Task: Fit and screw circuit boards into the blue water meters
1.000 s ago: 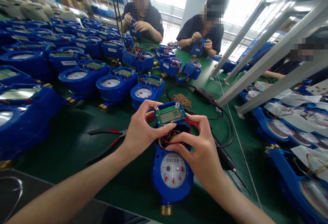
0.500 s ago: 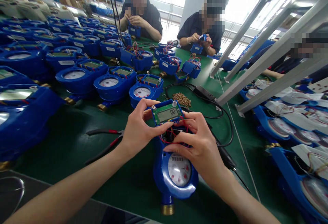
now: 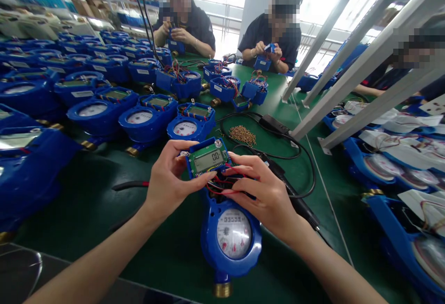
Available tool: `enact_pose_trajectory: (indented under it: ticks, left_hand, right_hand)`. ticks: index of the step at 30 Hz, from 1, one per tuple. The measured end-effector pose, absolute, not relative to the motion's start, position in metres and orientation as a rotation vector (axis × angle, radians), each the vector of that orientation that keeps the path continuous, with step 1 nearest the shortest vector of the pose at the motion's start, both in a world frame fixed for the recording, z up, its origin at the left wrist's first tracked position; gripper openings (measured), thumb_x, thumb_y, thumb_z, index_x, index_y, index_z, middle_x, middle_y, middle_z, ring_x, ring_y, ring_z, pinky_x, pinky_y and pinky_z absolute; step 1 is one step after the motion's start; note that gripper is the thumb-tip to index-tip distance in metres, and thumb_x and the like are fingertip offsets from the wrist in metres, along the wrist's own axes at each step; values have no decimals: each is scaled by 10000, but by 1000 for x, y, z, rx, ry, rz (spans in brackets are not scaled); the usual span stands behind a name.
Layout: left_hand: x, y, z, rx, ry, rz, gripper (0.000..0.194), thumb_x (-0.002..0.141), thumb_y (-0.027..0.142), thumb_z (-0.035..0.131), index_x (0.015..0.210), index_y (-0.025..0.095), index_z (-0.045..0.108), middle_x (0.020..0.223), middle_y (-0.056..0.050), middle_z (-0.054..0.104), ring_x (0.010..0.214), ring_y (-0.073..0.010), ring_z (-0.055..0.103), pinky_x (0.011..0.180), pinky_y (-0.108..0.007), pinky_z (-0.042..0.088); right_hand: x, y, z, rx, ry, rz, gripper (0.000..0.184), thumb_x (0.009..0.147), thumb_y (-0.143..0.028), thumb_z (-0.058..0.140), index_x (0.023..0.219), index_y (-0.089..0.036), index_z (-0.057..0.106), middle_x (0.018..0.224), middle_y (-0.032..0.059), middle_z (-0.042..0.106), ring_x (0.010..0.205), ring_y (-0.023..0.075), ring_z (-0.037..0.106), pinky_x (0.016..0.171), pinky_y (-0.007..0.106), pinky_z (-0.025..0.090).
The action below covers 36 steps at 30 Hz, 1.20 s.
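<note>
- The left hand (image 3: 170, 174) is holding the small screen board (image 3: 208, 159); its fingers are grasping the blue frame, and the thumb is pressing near the bottom edge.
- The right hand (image 3: 267, 193) is bending its fingers in around the thin wires (image 3: 216, 186); I cannot tell if they are pinching one tightly.
- The blue meter (image 3: 210, 234) is sitting between the two arms, below the board, with its round dial (image 3: 234, 234) facing up. I cannot tell if it is resting on the green counter (image 3: 86, 211).
- The wires are joining the board and the meter, so lifting the board only a little is probably being kind to them.
- The loops are sticking out past the edge, so soft finger tips are likely working best for tucking them in, a few at a time.
- Tilting the board is leaving room to see inside, and that is helping, I think.
- Any wire lying on the rim could be getting squashed, so looking all around is paying off.
- Pliers (image 3: 130, 185) are lying partly behind the left arm, and tiny brass-coloured bits (image 3: 242, 135) are making a heap beyond the hands.
</note>
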<state>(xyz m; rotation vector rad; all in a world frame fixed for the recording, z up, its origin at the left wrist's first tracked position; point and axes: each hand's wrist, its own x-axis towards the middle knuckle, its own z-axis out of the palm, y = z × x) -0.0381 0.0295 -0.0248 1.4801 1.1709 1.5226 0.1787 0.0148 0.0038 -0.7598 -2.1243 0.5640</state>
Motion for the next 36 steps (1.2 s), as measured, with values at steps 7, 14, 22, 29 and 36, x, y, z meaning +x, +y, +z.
enact_pose_trajectory:
  ticks: [7, 14, 22, 29, 36]
  left_hand:
    - [-40, 22, -25, 1513, 1081, 1559, 560, 661, 183, 902, 1134, 270, 615, 1114, -2, 644, 1025, -189, 700, 881, -300, 625]
    - [-37, 18, -20, 1628, 895, 1413, 636, 644, 169, 916, 1203, 284, 637, 1173, -21, 680, 1055, -203, 700, 863, -277, 625]
    - [-35, 27, -19, 1489, 730, 1272, 617, 644, 174, 918, 1187, 278, 645, 1028, 3, 765, 874, -162, 754, 757, -212, 625]
    - [-38, 27, -23, 1528, 667, 1263, 633, 625, 270, 935, 1200, 249, 669, 1206, -50, 723, 1198, -262, 674, 1008, -284, 552]
    - [-37, 23, -14, 1602, 797, 1096, 629, 616, 207, 925, 1171, 264, 634, 1180, -56, 712, 1256, -304, 642, 990, -308, 568]
  right_hand:
    - [168, 8, -1, -966, -1962, 298, 115, 793, -197, 854, 785, -208, 740, 1199, 26, 743, 1056, 251, 673, 900, 453, 445]
    - [161, -4, -2, -983, -1883, 286, 91, 813, -201, 829, 800, -193, 739, 864, -11, 779, 895, 214, 675, 809, 394, 487]
    - [158, -13, -4, -943, -1837, 429, 97, 897, -228, 739, 837, -151, 743, 884, 46, 766, 793, 167, 722, 730, 284, 614]
    - [161, -21, -4, -887, -1914, 332, 156, 985, -221, 640, 861, -182, 727, 891, 46, 770, 815, 166, 733, 711, 269, 606]
    - [166, -20, -5, -918, -1951, 256, 245, 1001, -205, 591, 795, -155, 714, 811, 63, 753, 744, 179, 710, 719, 291, 600]
